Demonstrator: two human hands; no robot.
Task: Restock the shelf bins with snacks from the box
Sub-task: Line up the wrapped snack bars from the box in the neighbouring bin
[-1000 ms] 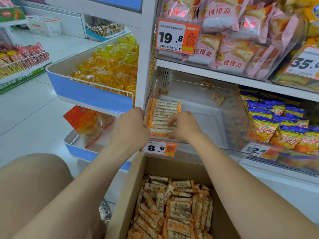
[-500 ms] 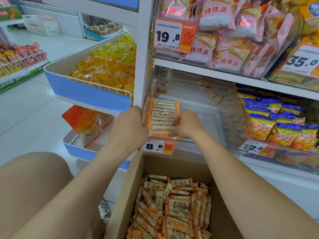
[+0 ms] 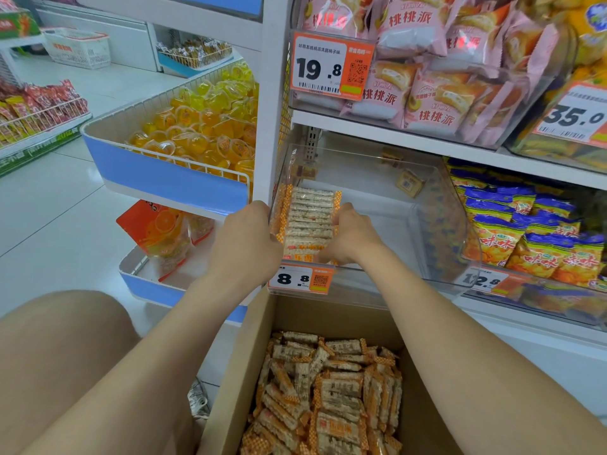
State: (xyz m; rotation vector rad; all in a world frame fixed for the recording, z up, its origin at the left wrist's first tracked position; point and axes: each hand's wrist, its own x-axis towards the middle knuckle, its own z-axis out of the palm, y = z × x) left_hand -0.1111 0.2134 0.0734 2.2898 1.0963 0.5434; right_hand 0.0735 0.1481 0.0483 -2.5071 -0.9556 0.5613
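Observation:
A tidy row of orange-and-white snack bars [image 3: 308, 215] lies in the front left corner of a clear shelf bin [image 3: 460, 205]. My left hand [image 3: 244, 239] is at the row's left end, by the bin's left wall, with its fingers hidden behind the hand. My right hand [image 3: 353, 234] has its fingers curled against the row's right end, so the bars sit squeezed between both hands. Below, an open cardboard box [image 3: 230, 389] holds several loose bars of the same kind [image 3: 331, 392].
An 8.8 price tag [image 3: 300, 279] hangs on the bin's front. Blue-and-orange snack bags [image 3: 525, 238] fill the neighbouring bin on the right. Pink pastry packs [image 3: 427, 80] sit on the shelf above. A blue tray of jelly cups [image 3: 197, 126] juts out to the left.
My right hand's fingers slid off the top of the row to its right end. The left hand and the row have barely shifted.

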